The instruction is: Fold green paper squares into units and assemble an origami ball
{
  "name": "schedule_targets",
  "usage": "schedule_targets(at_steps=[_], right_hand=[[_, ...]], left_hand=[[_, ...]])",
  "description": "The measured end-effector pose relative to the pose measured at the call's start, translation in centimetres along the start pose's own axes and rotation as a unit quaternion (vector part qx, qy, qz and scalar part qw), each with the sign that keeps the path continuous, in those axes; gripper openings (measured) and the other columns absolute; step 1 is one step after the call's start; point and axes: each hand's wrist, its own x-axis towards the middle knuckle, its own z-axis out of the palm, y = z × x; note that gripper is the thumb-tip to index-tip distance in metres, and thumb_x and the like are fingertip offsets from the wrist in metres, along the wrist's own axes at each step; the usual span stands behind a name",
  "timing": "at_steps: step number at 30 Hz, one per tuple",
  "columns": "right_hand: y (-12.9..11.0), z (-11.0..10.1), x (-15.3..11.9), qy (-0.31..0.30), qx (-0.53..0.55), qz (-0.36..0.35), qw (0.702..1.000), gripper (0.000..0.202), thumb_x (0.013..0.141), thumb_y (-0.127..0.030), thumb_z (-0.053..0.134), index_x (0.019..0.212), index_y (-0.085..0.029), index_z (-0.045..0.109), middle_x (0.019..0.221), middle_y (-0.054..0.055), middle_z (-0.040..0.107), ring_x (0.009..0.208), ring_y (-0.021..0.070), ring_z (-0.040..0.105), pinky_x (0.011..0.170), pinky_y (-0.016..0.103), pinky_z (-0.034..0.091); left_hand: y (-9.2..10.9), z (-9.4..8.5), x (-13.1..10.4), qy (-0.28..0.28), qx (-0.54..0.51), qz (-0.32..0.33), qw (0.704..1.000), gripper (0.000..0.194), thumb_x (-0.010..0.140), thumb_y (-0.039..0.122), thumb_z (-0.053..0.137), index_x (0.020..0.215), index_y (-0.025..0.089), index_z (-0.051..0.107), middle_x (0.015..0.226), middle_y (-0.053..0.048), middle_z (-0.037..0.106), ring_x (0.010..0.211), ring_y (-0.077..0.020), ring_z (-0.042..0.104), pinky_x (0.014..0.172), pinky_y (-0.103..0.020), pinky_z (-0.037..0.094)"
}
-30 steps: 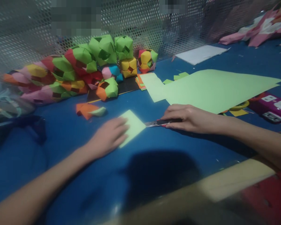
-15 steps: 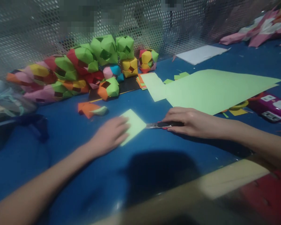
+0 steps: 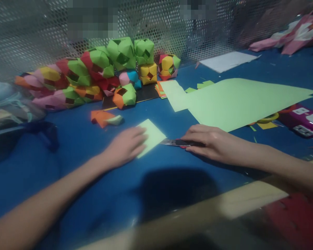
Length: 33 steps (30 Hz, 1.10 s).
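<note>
A small pale green paper square lies on a glossy blue worktop between a person's hands, its right corner meeting the metal blade of a black-and-red-handled knife; whether the blade sits over or under the paper cannot be told. The left hand, slightly blurred, rests across the square's left side with fingers laid flat, pinning rather than clasping, while the right hand, to the square's right, has its grip closed around the knife's handle. The paper looks light, crisp and easily creased or torn, likely to slide on the smooth surface unless pressed; its left side and middle appear the safest hold, well away from the blade. The knife seems stiff, best held by its handle. Beyond the square stand multicoloured folded-paper balls; beyond it and to the right spreads a large pale green paper sheet.
</note>
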Motion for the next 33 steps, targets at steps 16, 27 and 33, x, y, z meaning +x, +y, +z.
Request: schedule_targets(at_steps=[16,27,33], right_hand=[[-1.6,0.8,0.5,-0.011,-0.006,-0.002,1.0,0.033,0.096,-0.028,0.043,0.119,-0.016,0.064,0.093,0.012,0.063,0.085,0.0212,0.058,0.073,0.033,0.047],[-2.4,1.6,1.3,-0.02,-0.009,-0.023,0.999,0.031,0.096,-0.027,0.043,0.116,-0.016,0.064,0.091,0.011,0.063,0.084,0.0214,0.057,0.073,0.033,0.046],[-2.8,2.3,1.8,-0.01,-0.01,-0.048,0.999,0.031,0.096,-0.028,0.044,0.116,-0.014,0.064,0.092,0.011,0.064,0.086,0.0223,0.056,0.073,0.034,0.046]], left_hand=[[0.2,0.1,0.1,-0.001,-0.003,-0.004,1.0,0.036,0.096,0.035,0.039,0.112,0.013,0.062,0.128,-0.015,0.06,0.119,-0.026,0.055,0.099,-0.044,0.047],[0.4,0.1,0.3,0.003,-0.007,-0.002,1.0,0.037,0.096,0.034,0.038,0.111,0.01,0.063,0.127,-0.017,0.06,0.118,-0.0281,0.056,0.099,-0.045,0.046],[0.5,0.1,0.3,-0.002,-0.011,-0.009,1.0,0.035,0.095,0.034,0.04,0.112,0.013,0.062,0.129,-0.015,0.059,0.119,-0.0271,0.055,0.099,-0.045,0.045]])
